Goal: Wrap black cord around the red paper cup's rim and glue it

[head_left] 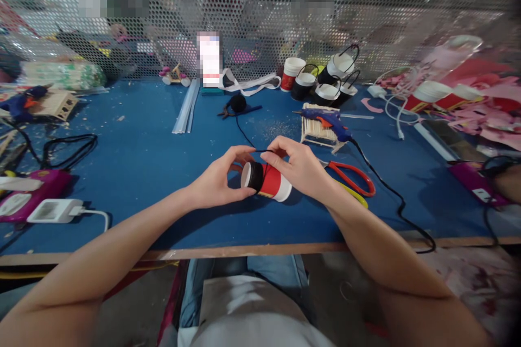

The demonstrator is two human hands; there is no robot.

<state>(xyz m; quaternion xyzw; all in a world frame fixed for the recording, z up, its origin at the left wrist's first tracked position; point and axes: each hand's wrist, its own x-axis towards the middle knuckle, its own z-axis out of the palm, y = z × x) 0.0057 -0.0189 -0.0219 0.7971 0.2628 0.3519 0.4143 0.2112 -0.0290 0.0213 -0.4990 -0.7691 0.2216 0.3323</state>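
While the left hand (222,179) grips the banded end of a red-and-white paper cup (279,183), thumb on the near side and fingers bent around the far side, the right hand (299,165) pinches black yarn (255,173) between thumb and forefinger just above it at a blue workbench (142,119); the cup lies tilted on its side between the two hands, toward the bench's front, with yarn wound around its left end; whether it rests on the surface cannot be told. From the cup, the yarn runs toward eleven o'clock to a ball of yarn (237,102), which sits against a pair of pliers (254,109); farther out that way stands a phone (210,70), with clear sticks (187,111) at ten o'clock and a white ribbon (260,85) at twelve; at one o'clock cluster several cups (303,85), most wrapped in black with looped handles; at two o'clock a blue glue gun (331,118) lies on a small wooden rack (319,138); red-and-yellow-handled scissors (350,167) lie at three, partly behind the right forearm (362,217); a purple power strip (57,179) sits far off at nine, a white adapter (51,210) just beside it.
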